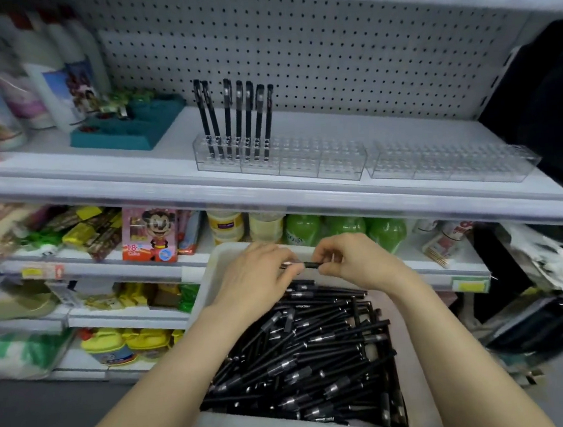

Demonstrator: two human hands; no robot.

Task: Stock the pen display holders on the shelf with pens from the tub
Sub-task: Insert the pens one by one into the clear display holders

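the left hand [255, 274] and right hand [357, 261] each pinch an end of one black pen [307, 265] above the tub [207, 282], both grips clenched on it. best to turn it tip-down, then seat it upright in a free hole of the clear holder [320, 161] on the shelf [96, 162], beside the standing pens [238, 114].
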